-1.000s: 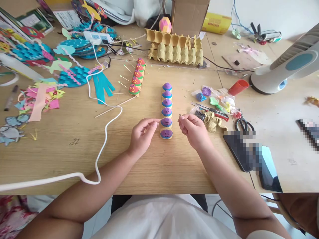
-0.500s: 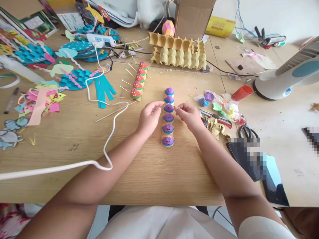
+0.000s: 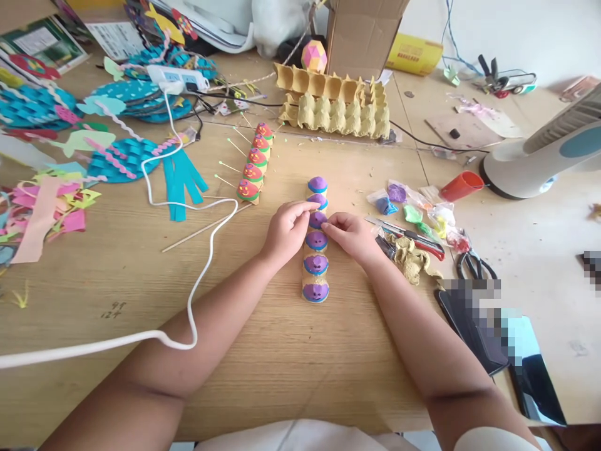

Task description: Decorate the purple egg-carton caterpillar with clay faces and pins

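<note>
if lifted, likely light but crushable, best to grip by low sides of purple-domed, blue-rimmed cardboard row point(image 3: 315, 242) on pale wooden table point(image 3: 263, 376), between left hand point(image 3: 288, 233), fingertips slightly parted, and right hand point(image 3: 353, 237), closure impossible to tell.

Power strip point(image 3: 190, 79): white, upper left of the frame
Cardboard box point(image 3: 364, 37): upright, top centre
Faceted ball point(image 3: 314, 57): pink and yellow, beside the box
Yellow package point(image 3: 416, 55): upper right
Phone point(image 3: 538, 382): dark, glossy, lower right
</note>
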Motion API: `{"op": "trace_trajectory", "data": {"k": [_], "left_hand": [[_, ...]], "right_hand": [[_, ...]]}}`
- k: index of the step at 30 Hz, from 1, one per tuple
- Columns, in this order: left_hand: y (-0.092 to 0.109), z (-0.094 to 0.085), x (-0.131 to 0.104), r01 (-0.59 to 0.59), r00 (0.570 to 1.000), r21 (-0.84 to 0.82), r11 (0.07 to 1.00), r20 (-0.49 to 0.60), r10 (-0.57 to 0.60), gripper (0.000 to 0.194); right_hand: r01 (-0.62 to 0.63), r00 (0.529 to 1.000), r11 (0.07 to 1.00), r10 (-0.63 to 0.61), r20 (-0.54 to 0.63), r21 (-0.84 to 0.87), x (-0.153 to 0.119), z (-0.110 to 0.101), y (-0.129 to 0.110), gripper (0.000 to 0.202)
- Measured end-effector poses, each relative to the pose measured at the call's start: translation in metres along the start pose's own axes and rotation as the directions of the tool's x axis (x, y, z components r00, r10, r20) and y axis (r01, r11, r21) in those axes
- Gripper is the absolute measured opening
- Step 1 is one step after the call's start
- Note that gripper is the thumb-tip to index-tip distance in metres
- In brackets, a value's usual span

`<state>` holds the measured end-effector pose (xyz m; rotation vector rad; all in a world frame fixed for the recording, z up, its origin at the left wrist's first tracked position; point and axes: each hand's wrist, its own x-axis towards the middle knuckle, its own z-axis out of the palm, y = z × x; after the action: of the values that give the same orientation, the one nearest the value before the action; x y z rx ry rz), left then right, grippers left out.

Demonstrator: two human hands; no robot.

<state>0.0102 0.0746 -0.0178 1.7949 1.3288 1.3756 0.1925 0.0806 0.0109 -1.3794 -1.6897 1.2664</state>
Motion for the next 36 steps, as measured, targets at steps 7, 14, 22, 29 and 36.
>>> {"op": "trace_trajectory", "data": {"k": [7, 14, 22, 29, 36], "left_hand": [[-0.0021, 0.0004, 0.0025, -0.029, 0.999, 0.022, 0.999, 0.032, 0.028, 0.028], [-0.0030, 0.0011, 0.0022, -0.009, 0.999, 0.001, 1.000, 0.040, 0.009, 0.026], [-0.0032, 0.0014, 0.0028, 0.001, 0.999, -0.021, 1.000, 0.039, -0.001, 0.024], [-0.0039, 0.0032, 0.0014, 0.038, 0.999, -0.052, 0.998, 0.037, -0.036, 0.023], [-0.0022, 0.0048, 0.0007, 0.044, 0.999, -0.061, 0.997, 0.034, -0.042, 0.022]], "right_hand": [[-0.023, 1.000, 0.998, 0.022, -0.016, -0.063, 0.0028, -0.0009, -0.0035, 0.030], [-0.042, 0.999, 0.996, 0.042, -0.010, -0.078, 0.0038, 0.0001, -0.0038, 0.029], [-0.047, 0.998, 0.993, 0.042, -0.044, -0.109, 0.0045, 0.0022, -0.0051, 0.027], [-0.079, 0.996, 0.989, 0.073, -0.048, -0.125, 0.0046, 0.0022, -0.0087, 0.026], [-0.077, 0.996, 0.992, 0.072, -0.052, -0.104, 0.0044, 0.0026, -0.0093, 0.029]]}}
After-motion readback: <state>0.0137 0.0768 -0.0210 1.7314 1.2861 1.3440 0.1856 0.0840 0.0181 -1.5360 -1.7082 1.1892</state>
